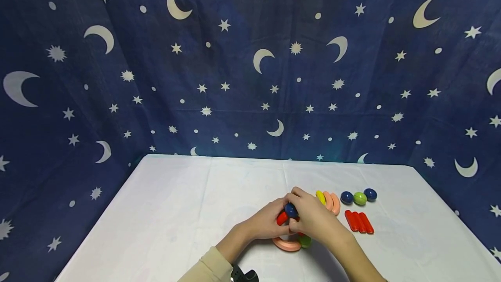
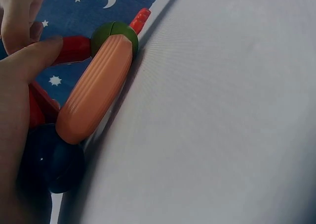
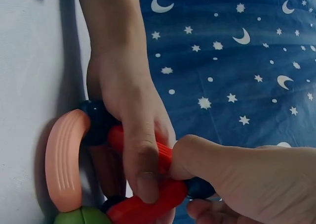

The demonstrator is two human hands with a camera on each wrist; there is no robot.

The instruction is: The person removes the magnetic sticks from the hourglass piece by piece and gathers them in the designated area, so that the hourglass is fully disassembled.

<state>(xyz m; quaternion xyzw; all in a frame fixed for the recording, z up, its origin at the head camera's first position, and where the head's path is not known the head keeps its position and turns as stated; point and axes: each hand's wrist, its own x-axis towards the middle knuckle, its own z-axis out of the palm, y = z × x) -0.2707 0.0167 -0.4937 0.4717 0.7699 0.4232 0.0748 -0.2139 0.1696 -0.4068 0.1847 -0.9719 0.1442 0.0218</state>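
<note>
Left hand [image 1: 266, 223] and right hand [image 1: 313, 216] both pinch the rod-and-ball toy [image 1: 290, 229] near the table's [image 1: 176, 212] front edge; no writing visible

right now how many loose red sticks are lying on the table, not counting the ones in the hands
3: the red sticks lie side by side, touching, right of the right hand, below the row of three balls. Others could be hidden under the hands.

built piece [image 1: 288, 229] between both hands | sticks [image 1: 359, 222] right | balls [image 1: 359, 197] behind sticks
</note>
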